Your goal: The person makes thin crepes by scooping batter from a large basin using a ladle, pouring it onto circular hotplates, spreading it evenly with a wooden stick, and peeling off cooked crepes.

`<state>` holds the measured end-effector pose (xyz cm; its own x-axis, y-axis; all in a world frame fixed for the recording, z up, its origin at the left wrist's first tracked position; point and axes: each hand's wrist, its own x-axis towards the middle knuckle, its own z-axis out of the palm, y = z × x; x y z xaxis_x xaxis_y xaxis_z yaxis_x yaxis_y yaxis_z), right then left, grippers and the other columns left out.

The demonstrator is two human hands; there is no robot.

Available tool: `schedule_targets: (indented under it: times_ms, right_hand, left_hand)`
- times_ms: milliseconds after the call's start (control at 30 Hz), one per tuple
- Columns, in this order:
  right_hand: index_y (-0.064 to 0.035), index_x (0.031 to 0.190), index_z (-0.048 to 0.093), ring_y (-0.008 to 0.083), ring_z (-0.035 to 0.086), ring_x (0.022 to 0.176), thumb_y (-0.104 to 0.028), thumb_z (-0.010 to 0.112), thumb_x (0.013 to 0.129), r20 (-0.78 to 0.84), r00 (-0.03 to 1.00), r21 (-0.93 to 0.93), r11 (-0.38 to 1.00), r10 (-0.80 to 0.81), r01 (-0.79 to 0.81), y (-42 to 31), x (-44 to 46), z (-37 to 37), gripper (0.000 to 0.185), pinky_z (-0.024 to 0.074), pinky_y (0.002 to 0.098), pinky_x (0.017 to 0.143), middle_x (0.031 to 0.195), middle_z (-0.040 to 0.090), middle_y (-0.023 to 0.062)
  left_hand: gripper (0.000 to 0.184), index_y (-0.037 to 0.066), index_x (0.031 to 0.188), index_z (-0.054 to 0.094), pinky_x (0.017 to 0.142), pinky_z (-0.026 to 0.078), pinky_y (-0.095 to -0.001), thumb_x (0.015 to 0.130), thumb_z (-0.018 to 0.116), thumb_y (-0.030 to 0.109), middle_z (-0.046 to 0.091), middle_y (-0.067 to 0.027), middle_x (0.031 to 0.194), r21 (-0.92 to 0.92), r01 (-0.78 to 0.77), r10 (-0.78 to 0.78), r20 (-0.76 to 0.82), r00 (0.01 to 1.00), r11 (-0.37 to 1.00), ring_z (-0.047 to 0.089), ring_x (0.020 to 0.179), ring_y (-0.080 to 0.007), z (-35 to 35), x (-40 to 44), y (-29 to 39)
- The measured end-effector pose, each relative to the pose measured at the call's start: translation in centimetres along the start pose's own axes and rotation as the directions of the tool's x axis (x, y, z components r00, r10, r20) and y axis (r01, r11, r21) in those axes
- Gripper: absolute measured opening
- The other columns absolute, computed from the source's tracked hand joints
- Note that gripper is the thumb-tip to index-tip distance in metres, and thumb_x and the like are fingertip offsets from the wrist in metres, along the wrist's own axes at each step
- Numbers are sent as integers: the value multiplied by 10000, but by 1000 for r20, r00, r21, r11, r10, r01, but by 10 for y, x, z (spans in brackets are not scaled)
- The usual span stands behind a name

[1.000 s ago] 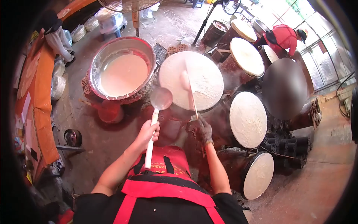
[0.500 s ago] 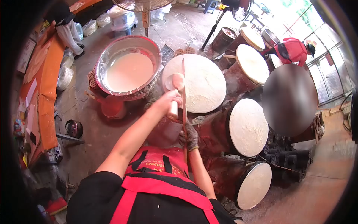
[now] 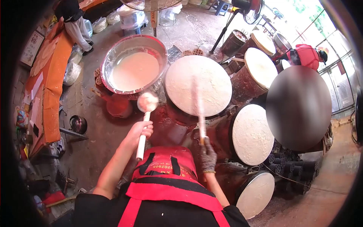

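Note:
My left hand is closed around the pale handle of a ladle, whose bowl is coated with batter and hangs between the basin and the nearest griddle. My right hand, in a dark knit glove, grips a long flat scraper. Motion blurs the scraper; its far part lies over a round griddle covered in a white batter layer, though contact is unclear. To the left, a wide metal basin holds a pool of pale batter.
More batter-topped round griddles on drum stoves stand to my right, near stacked briquettes. A fan rises behind the basin. A red bucket sits below it. Two other people are farther off, one in a red vest.
The ladle has moved left and down, off the griddle. The scraper has swung right and back towards me, and its blade is now blurred. The whole view has shifted slightly.

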<state>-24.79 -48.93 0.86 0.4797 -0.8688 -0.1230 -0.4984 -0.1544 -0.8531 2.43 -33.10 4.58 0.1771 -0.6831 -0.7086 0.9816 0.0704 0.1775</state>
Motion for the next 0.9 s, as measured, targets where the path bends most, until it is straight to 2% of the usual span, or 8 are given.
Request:
schedule_targets:
  times_ms: [100, 167, 433, 567, 600, 667, 767, 900]
  right_hand:
    - [-171, 1223, 523, 307, 596, 699, -263, 538, 859, -60, 997, -335, 939, 54, -71, 25, 0, -48, 376, 455, 400, 617, 819, 604, 176]
    - [-219, 1235, 501, 309, 573, 627, -285, 530, 847, -27, 987, -637, 763, -161, 107, 14, -2, -69, 394, 439, 438, 557, 697, 552, 158]
    - [-277, 1255, 457, 358, 585, 686, -338, 520, 849, 38, 999, -822, 569, 26, 16, -18, -24, -84, 415, 450, 460, 608, 761, 590, 173]
    - [-238, 1236, 500, 362, 577, 696, -267, 537, 849, -190, 981, -581, 809, -31, -87, -10, -34, -62, 390, 445, 438, 602, 811, 591, 218]
    - [-172, 1228, 518, 289, 598, 649, -247, 535, 864, -286, 941, -563, 827, -183, -10, 3, -23, -42, 372, 456, 383, 604, 857, 618, 203]
    - [-99, 1234, 509, 165, 581, 659, -219, 544, 869, -355, 935, 45, 999, 18, -2, 11, 3, 5, 386, 452, 316, 626, 902, 652, 157]
    - [-48, 1249, 485, 130, 563, 837, -195, 557, 864, -276, 961, 24, 1000, 10, -4, -16, 27, 104, 418, 439, 254, 750, 998, 640, 110]
    - [-18, 1274, 440, 124, 555, 936, -122, 613, 791, 175, 978, 335, 941, -111, 47, -57, 34, 231, 524, 427, 263, 830, 1098, 599, 100]
  left_hand:
    - [114, 44, 860, 349, 318, 274, -142, 868, 462, 31, 401, -13, 659, -59, -72, 66, -96, 993, 996, 326, 417, -23, -21, -13, -16]
    - [116, 43, 866, 347, 319, 281, -146, 869, 463, 33, 404, -13, 662, -85, -111, 99, -139, 985, 990, 331, 420, -24, -30, -18, -22]
    - [110, 28, 895, 362, 313, 275, -135, 871, 469, 24, 407, -20, 675, -213, 15, -11, 18, 1000, 977, 334, 425, -24, -42, -41, 1]
    - [115, 15, 928, 369, 308, 275, -136, 874, 469, 27, 403, -23, 683, -170, 2, 5, 42, 999, 986, 335, 431, -24, -49, -72, 24]
    - [116, -2, 956, 376, 309, 279, -135, 880, 458, 28, 402, -22, 688, -172, -7, 14, 36, 999, 985, 334, 431, -22, -53, -82, 31]
    - [147, -36, 1012, 391, 312, 286, -133, 890, 437, 32, 398, -20, 696, -185, -36, 40, 20, 999, 982, 333, 432, -19, -67, -104, 44]
    - [147, -33, 1017, 392, 312, 283, -131, 887, 434, 23, 396, -19, 694, -318, -59, 67, 14, 998, 946, 333, 436, -19, -98, -136, 59]
    - [112, 32, 883, 363, 334, 261, -118, 868, 473, 32, 389, -1, 658, -487, -254, 315, 46, 948, 835, 343, 446, -9, -149, -189, 61]
